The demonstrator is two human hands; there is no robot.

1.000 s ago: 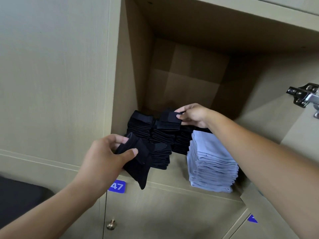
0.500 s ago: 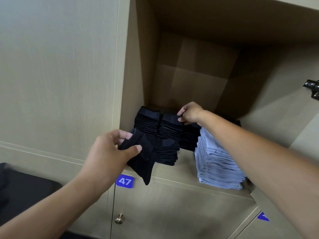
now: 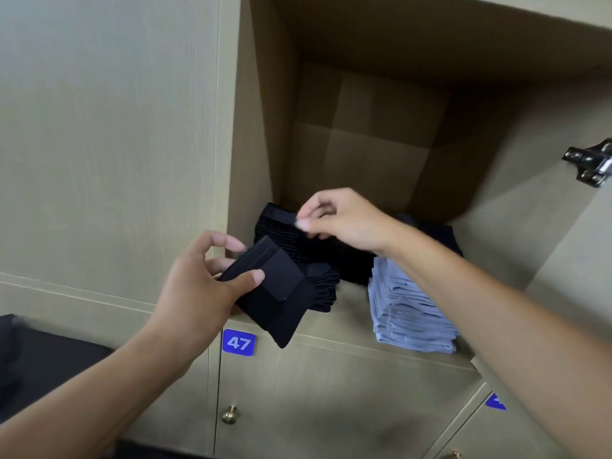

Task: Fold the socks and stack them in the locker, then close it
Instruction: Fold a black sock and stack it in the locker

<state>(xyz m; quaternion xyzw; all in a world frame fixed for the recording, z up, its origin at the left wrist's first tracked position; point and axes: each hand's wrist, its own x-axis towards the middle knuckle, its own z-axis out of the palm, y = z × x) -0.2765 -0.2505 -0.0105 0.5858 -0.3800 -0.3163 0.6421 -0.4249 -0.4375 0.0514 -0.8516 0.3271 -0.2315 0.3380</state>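
Note:
My left hand (image 3: 195, 293) grips a folded black sock (image 3: 278, 299) in front of the open locker's (image 3: 347, 316) left front corner, thumb on top. My right hand (image 3: 344, 220) hovers just above the rear stacks of black socks (image 3: 278, 226), its fingers loosely curled with nothing between them. A lower stack of black socks (image 3: 326, 286) sits in front of those, partly hidden by the held sock. A tall stack of light blue socks (image 3: 407, 313) stands at the locker's front right, under my right forearm.
A metal door hinge (image 3: 589, 164) sticks out on the locker's right side. Below are closed doors with a blue "47" label (image 3: 238, 342) and a brass knob (image 3: 230, 415). Dark fabric (image 3: 39, 359) lies at the lower left. The locker's upper space is free.
My right hand has let go of the black sock it pressed onto the rear stack and has lifted off. My left hand still holds its sock, shifted slightly.

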